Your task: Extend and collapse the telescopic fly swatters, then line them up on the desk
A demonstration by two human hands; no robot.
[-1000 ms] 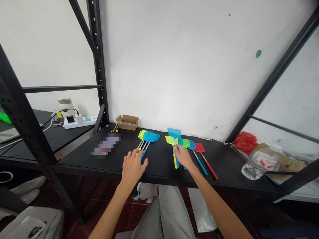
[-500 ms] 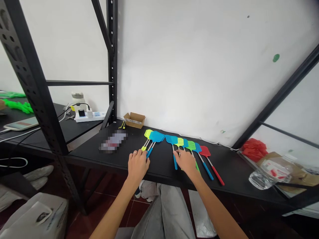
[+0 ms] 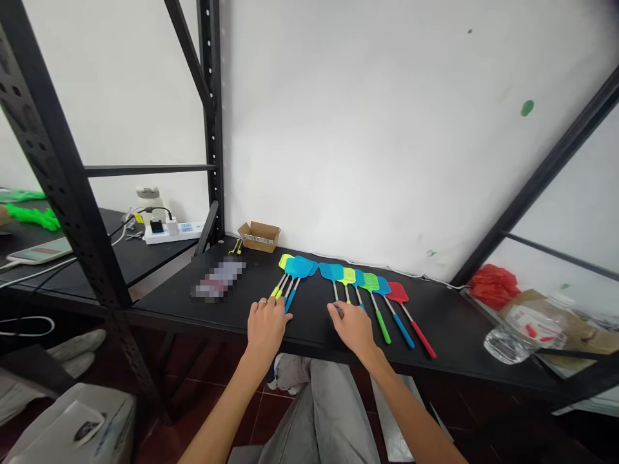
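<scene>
Several small fly swatters lie on a black shelf. A left bunch has yellow-green and blue heads with metal stems. My left hand, a ring on one finger, rests on the handles of that bunch with fingers curled over them. To the right, a fanned row holds blue, yellow, green and red swatters; the red one lies farthest right. My right hand lies over the handles at the row's left end, fingers bent down on them.
A small open cardboard box and a yellow tool sit by the wall. A blurred item lies left. Black rack posts frame the shelf. A power strip sits left; a plastic bottle and red bag sit right.
The right-hand swatters, first heaped with one blue head raised, now lie flat in a fanned row. My right hand slid back toward the front edge. My left hand stayed on the left bunch.
</scene>
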